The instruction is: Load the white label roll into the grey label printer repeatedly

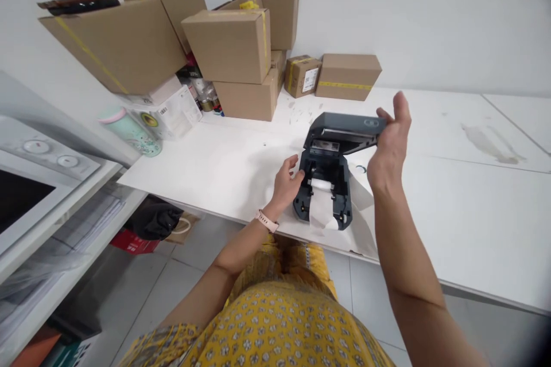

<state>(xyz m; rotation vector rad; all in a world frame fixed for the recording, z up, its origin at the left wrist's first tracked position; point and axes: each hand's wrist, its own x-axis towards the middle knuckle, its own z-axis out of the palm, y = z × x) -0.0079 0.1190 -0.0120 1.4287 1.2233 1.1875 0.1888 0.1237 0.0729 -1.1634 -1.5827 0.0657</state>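
White table: it runs across the middle and right of the frame. The table [456, 218] is under nearly all the things near you.
Yellow shirt: your shirt [284, 321] has little flowers on it and fills the bottom middle.
Brown boxes: a big box [116, 40] leans at the upper left. A stack of boxes [228, 49] is at the top, left of the middle. A long box [348, 76] and a small box [303, 75] sit side by side to the right of it.
White oven: the oven [17, 140] with two round knobs is at the left edge.
Dark printer: the printer [341, 183] sits on the table just right of the middle, near the front edge, with its top up.
Lid: the lid [336, 122] is tipped up at the back of the printer.
Right hand: your right hand [390, 149] is holding the lid by its right side.
Left hand: your left hand [287, 183] has loose, spread fingers, with the thumb at the printer's left side.
Green cup: the cup [133, 132] is tall, left of the middle.
White paper: the paper [321, 207] hangs out over the printer's front.
Pink band: the band [267, 221] is around your left wrist.
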